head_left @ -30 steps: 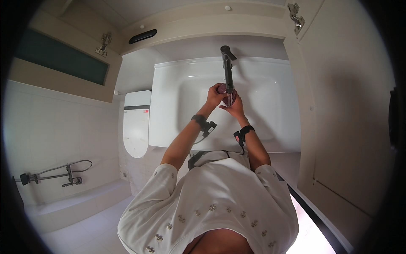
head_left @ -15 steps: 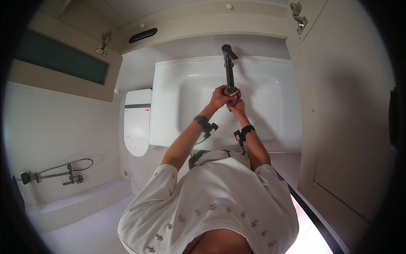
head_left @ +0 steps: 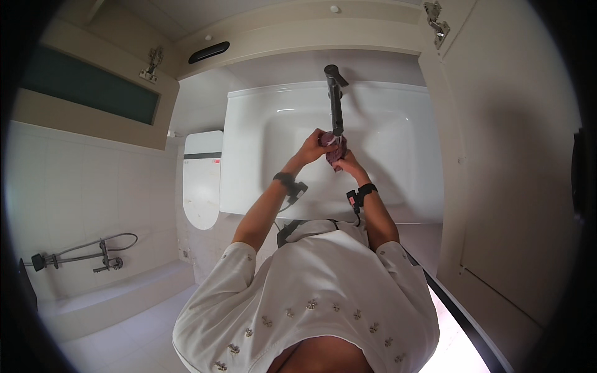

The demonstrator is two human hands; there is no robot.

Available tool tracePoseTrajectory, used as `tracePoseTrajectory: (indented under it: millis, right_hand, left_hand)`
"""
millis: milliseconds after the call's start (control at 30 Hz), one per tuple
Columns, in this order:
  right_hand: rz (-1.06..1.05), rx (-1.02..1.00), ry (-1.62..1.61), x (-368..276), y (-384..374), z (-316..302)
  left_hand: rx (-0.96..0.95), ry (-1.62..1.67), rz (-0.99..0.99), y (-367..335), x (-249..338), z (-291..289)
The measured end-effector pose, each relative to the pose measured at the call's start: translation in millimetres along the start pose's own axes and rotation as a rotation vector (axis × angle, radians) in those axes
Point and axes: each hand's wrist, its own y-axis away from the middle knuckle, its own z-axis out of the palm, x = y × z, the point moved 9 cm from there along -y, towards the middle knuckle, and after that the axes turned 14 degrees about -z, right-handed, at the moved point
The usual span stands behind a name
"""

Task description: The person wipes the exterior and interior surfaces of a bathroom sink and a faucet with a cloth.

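Observation:
Just under the spout of a dark grey faucet (head_left: 336,105), both hands grip a crumpled mauve cloth (head_left: 334,153). My left hand (head_left: 310,148) has its fingers closed on the cloth's upper left part, next to the spout's end. Lower and to the right, my right hand (head_left: 351,165) pinches the cloth's lower part. Beneath them is the white sink basin (head_left: 280,133); the hands stay above its bottom. A thin bright streak shows at the spout's end, though I cannot tell clearly whether water runs.
Open cabinet doors stand at the left (head_left: 165,109) and right (head_left: 497,155), with a cabinet edge (head_left: 298,51) above the sink. A white toilet (head_left: 202,186) is left of the sink. Farther left, a shower fixture (head_left: 107,258) is on the wall. Black straps with small devices circle both wrists.
My left hand has moved a little left and down, its forearm swinging left. More of the mauve cloth now shows between the hands. The right hand has shifted only slightly.

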Motion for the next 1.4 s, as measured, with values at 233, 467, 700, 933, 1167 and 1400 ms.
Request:
tracePoseTrajectory:
  millis: [233, 467, 700, 933, 1167, 1400]
  right_hand:
    - [0.162, -0.405, 0.030, 0.8, 25.9, 41.0]
    - [0.264, -0.530, -0.022, -21.4, 28.8, 70.2]
    - [0.318, -0.457, -0.127, -16.6, 26.1, 68.1]
    - [0.373, -0.558, -0.367, -16.3, 30.0, 90.0]
    - [0.296, -0.781, -0.377, -38.3, 34.7, 118.8]
    - [0.333, -0.775, -0.080, -60.2, 36.8, 112.9]
  left_hand:
    - [-0.045, 0.077, -0.196, 14.0, -79.8, -33.1]
    - [-0.048, 0.110, -0.135, 30.7, -114.4, -62.7]
    - [0.390, -0.521, 0.370, 102.4, -41.4, -90.6]
    - [0.351, -0.949, 0.630, 154.2, -7.6, -49.6]
    - [0.420, -1.001, 0.723, 150.1, -11.1, -48.7]
    - [0.353, -1.079, 0.631, 134.7, -10.3, -46.3]
